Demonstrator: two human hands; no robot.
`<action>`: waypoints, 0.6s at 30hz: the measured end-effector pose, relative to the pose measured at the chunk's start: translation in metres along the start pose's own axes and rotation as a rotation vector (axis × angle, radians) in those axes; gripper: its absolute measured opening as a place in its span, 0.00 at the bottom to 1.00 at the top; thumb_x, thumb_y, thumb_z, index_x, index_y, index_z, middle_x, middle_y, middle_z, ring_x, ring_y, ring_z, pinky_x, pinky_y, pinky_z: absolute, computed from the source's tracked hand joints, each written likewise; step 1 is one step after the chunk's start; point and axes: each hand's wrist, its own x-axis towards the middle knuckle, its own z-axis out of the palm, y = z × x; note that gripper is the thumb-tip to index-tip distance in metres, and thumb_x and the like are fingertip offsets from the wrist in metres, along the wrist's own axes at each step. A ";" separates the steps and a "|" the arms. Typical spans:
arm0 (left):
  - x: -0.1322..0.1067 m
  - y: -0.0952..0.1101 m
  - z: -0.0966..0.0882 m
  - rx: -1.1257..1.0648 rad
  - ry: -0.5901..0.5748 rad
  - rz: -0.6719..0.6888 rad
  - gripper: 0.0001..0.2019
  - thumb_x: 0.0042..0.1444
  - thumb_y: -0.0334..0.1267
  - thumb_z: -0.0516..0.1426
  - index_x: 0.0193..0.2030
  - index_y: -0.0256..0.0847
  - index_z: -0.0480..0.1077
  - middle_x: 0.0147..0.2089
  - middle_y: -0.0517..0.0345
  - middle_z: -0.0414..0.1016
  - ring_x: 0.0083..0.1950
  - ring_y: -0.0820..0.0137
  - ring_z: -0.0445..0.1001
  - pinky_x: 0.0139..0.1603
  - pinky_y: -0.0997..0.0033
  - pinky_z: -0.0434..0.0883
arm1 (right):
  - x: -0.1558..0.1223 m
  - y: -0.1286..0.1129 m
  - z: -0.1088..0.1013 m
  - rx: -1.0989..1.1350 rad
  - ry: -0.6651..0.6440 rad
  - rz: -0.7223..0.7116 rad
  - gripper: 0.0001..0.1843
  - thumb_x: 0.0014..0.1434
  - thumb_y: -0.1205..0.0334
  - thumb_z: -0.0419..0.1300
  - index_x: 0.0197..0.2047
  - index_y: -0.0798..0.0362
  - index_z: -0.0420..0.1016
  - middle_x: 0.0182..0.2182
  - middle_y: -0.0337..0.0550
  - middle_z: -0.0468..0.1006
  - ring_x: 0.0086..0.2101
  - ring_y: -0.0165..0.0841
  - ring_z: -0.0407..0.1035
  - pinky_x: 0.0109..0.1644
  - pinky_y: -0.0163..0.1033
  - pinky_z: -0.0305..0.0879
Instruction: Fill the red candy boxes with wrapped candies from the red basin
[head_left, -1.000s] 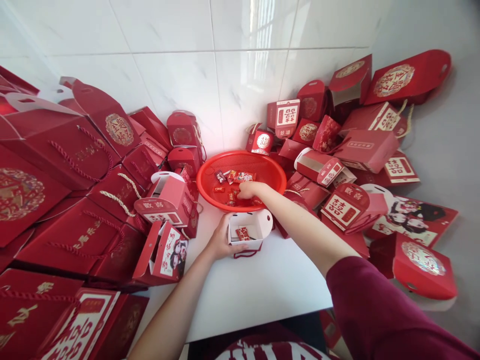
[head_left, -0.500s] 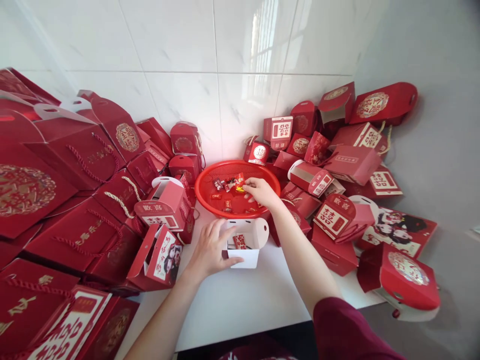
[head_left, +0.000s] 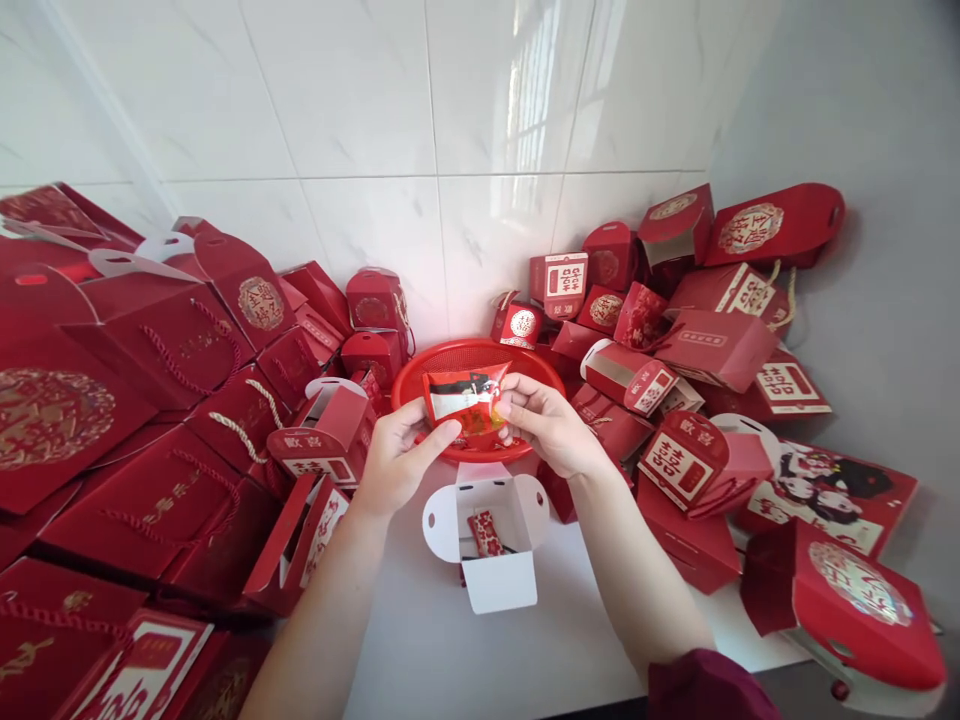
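Above the white bench (head_left: 450, 650), just in front of a red mesh basket (head_left: 480, 347), a red snack packet (head_left: 465, 400) was held up in the air between both hands. The left hand (head_left: 397, 455) was closed on its left end, thumb beneath and fingers behind; the right hand (head_left: 551, 425) was pinched on the right end – so each grip was shut on the packet and neither was spread wide. Held by its two short ends, the packet was kept stretched flat, probably so that its printed face could be seen. Its long axis ran left to right, nearly level, with the right end a little higher, and the face was turned toward the camera. Directly below the hands an open gift box (head_left: 487, 540) was set on the bench, flaps spread and mouth upward, with one small wrapped sweet (head_left: 486, 533) lying inside – a placement that kept its opening near both hands. Red gift boxes were heaped to the left (head_left: 150, 400) and to the right (head_left: 712, 350), against the tiled wall (head_left: 375, 120).
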 end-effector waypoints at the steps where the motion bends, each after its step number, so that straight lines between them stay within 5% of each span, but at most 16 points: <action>1: 0.003 -0.003 -0.001 -0.032 -0.008 -0.010 0.15 0.57 0.40 0.64 0.50 0.39 0.78 0.49 0.52 0.81 0.52 0.59 0.78 0.59 0.58 0.72 | 0.000 0.001 -0.002 -0.009 -0.017 0.007 0.17 0.54 0.53 0.70 0.41 0.50 0.72 0.30 0.35 0.74 0.26 0.25 0.70 0.32 0.31 0.70; 6: 0.008 -0.014 -0.002 -0.097 0.059 -0.040 0.13 0.56 0.39 0.65 0.48 0.41 0.80 0.47 0.52 0.83 0.50 0.59 0.80 0.55 0.62 0.75 | 0.003 0.005 -0.011 -0.138 -0.114 0.014 0.23 0.62 0.40 0.59 0.37 0.55 0.74 0.32 0.43 0.78 0.30 0.28 0.72 0.34 0.33 0.70; 13: 0.008 -0.013 0.005 -0.063 0.115 -0.104 0.11 0.58 0.38 0.64 0.47 0.41 0.80 0.48 0.53 0.83 0.49 0.63 0.80 0.55 0.66 0.75 | 0.007 0.007 -0.003 -0.291 -0.021 -0.103 0.12 0.58 0.53 0.68 0.36 0.54 0.78 0.32 0.40 0.79 0.32 0.28 0.71 0.40 0.33 0.69; 18: 0.006 -0.013 0.015 -0.077 0.186 -0.116 0.11 0.58 0.38 0.64 0.47 0.42 0.80 0.48 0.55 0.83 0.50 0.64 0.79 0.54 0.69 0.75 | 0.011 0.013 0.003 -0.264 0.058 -0.163 0.13 0.56 0.55 0.69 0.40 0.54 0.80 0.36 0.42 0.79 0.35 0.30 0.71 0.42 0.36 0.70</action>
